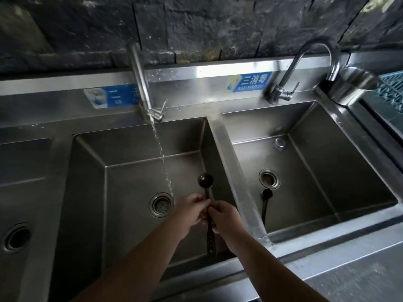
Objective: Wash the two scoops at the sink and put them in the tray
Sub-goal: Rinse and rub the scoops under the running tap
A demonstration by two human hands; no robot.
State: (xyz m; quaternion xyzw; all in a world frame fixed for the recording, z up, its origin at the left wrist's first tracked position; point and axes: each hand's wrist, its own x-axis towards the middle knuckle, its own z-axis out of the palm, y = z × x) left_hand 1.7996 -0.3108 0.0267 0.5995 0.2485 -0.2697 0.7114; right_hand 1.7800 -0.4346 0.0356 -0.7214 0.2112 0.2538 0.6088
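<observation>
A dark long-handled scoop (205, 179) is held over the middle sink basin (135, 175), its round bowl pointing away from me and its perforated handle end toward me. My left hand (192, 209) and my right hand (224, 216) both grip its handle from either side. Water streams from the left faucet (141, 83) and falls just left of the scoop's bowl. A second dark scoop (266, 200) lies in the right sink basin (327, 171), its bowl near the drain. A teal tray (392, 88) shows at the far right edge.
A curved faucet (305, 68) stands behind the right basin, with a steel container (349, 86) beside it. A third basin (19, 192) lies at the left. Each basin has a round drain. A dark stone wall rises behind the steel backsplash.
</observation>
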